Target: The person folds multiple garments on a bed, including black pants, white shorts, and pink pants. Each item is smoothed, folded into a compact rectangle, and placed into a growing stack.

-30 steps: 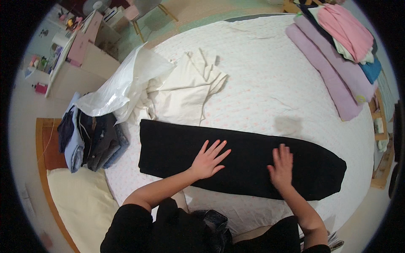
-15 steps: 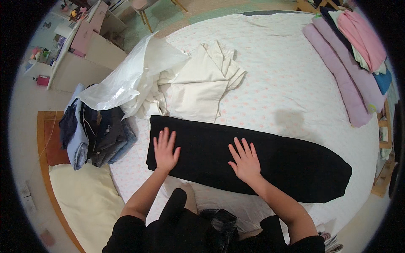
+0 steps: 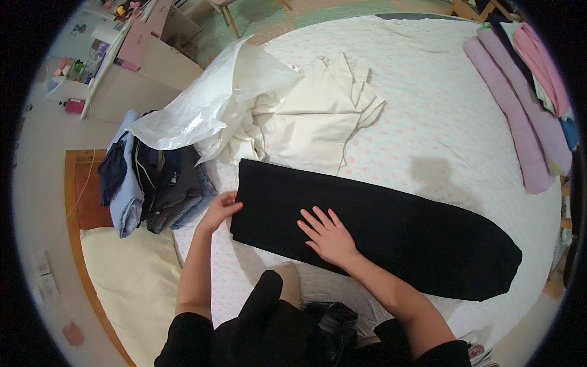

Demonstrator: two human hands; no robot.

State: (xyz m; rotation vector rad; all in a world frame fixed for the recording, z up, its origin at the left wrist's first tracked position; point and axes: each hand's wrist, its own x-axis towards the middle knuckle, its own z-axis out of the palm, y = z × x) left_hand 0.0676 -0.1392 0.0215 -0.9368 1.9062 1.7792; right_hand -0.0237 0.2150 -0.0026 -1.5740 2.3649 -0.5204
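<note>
Long black trousers (image 3: 391,226), folded lengthwise into a strip, lie across the bed in front of me. Their straight short end is at the left and the rounded end reaches far right. My left hand (image 3: 220,212) is at that left end, thumb and fingers closed around the edge; some fingertips are hidden. My right hand (image 3: 332,238) rests flat on the cloth left of its middle, fingers spread, holding nothing. Just beyond the trousers lies a rumpled cream garment (image 3: 315,119), partly under a clear plastic bag (image 3: 195,110).
A pile of folded jeans and dark clothes (image 3: 162,183) sits at the left, beside a pale yellow pillow (image 3: 131,287) and the wooden headboard (image 3: 76,177). Rolled lilac bedding (image 3: 510,116) with a pink cloth (image 3: 541,67) lies far right. The bed sheet (image 3: 434,92) is white with a pattern.
My left hand has moved off the top of the trousers to their left edge and closed there. My right hand has slid left along the cloth. The view has shifted slightly.
</note>
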